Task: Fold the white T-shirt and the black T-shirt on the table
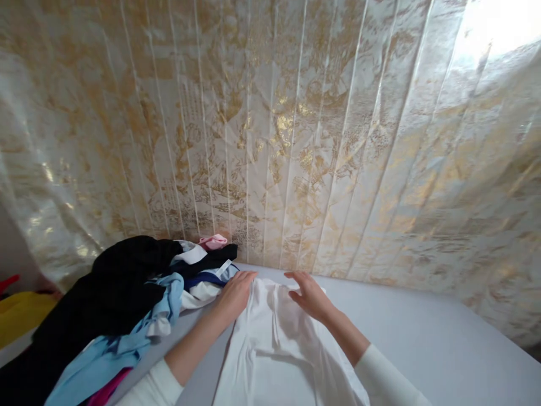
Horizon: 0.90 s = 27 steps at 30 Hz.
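A white garment (287,361) lies lengthwise in front of me, wrinkled, its near end cut off by the bottom of the picture. My left hand (237,293) rests at its far left corner, fingers stretched out together and touching the cloth; the thumb is hidden. Over the far right part of the garment is my right hand (310,296). Its thumb and fingers are apart and curved, with nothing held between them. Whether the right fingertips touch the cloth I cannot tell.
A heap of clothes lies left on the pale table (397,332): a black garment (122,287), a light blue one (101,361), and a pink piece (213,242). Yellow cloth (25,316) shows at far left. Behind hangs a shiny gold-patterned curtain (270,141).
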{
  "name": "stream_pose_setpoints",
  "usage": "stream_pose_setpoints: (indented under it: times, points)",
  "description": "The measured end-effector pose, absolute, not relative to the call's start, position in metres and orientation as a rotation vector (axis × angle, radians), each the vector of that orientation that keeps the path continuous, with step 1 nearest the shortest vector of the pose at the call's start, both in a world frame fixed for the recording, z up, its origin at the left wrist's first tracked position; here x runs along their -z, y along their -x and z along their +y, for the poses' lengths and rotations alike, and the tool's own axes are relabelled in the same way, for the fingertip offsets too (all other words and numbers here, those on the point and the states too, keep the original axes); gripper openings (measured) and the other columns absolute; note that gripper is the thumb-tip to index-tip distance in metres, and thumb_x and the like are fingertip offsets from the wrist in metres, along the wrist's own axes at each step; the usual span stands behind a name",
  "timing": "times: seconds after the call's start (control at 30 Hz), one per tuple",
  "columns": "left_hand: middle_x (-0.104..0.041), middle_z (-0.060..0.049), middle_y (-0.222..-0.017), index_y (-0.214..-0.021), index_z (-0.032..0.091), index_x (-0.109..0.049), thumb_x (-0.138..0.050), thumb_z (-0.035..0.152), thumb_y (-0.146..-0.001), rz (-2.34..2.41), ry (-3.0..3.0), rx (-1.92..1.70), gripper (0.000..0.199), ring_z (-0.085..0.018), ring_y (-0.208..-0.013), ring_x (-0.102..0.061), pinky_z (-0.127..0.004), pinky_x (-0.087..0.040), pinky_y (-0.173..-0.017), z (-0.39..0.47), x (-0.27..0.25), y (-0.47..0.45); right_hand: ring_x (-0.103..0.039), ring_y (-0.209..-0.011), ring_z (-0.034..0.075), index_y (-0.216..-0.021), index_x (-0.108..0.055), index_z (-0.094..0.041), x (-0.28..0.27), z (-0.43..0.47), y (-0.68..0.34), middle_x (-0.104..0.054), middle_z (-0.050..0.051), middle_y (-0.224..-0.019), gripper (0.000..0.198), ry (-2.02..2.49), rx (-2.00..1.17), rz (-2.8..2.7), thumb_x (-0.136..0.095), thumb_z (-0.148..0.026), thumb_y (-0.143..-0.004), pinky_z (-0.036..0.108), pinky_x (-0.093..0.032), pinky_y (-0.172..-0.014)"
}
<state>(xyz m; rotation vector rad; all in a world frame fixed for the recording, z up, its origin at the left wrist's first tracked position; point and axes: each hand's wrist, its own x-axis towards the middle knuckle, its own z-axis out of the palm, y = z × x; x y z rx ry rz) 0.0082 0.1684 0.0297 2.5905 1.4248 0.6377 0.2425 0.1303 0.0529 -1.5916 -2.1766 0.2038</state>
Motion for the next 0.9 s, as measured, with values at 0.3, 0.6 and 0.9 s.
stream_pose_setpoints:
  times: [0.3,0.6,0.9]
  points:
    - [-0.067,-0.005,-0.098,-0.093,0.019,-0.066,-0.041,-0.003,-0.075,1.324,-2.605,-0.519,0.038,-0.022,-0.102,-0.054,-0.031,-0.042,-0.089,0.206,-0.029,-0.005,-0.066,-0.076,0.017,-0.111,-0.065,-0.021,-0.097,0.109,-0.261,-0.073,0.003,-0.088,0.039,1.660,-0.651,-2.352,-0.054,-0.012,-0.074,0.025,-0.044,-0.066]
    - [-0.070,-0.001,-0.095,-0.081,0.023,-0.071,-0.042,-0.005,-0.069,1.220,-2.634,-0.463,0.042,-0.019,-0.103,-0.056,-0.031,-0.037,-0.093,0.216,-0.035,-0.011,-0.067,-0.086,0.019,-0.107,-0.066,-0.022,-0.094,0.119,-0.295,-0.073,0.006,-0.096,0.025,2.132,-0.176,-2.044,-0.050,-0.022,-0.088,0.026,-0.042,-0.069]
    - [-0.072,-0.003,-0.092,-0.090,0.023,-0.072,-0.041,0.014,-0.090,1.397,-2.590,-0.365,0.032,-0.019,-0.095,-0.064,-0.031,-0.040,-0.089,0.216,-0.054,-0.015,-0.065,-0.081,0.019,-0.084,-0.071,-0.020,-0.037,0.166,-0.295,-0.073,0.006,-0.087,0.019,2.162,-0.211,-1.982,-0.055,-0.030,-0.085,0.026,-0.039,-0.065]
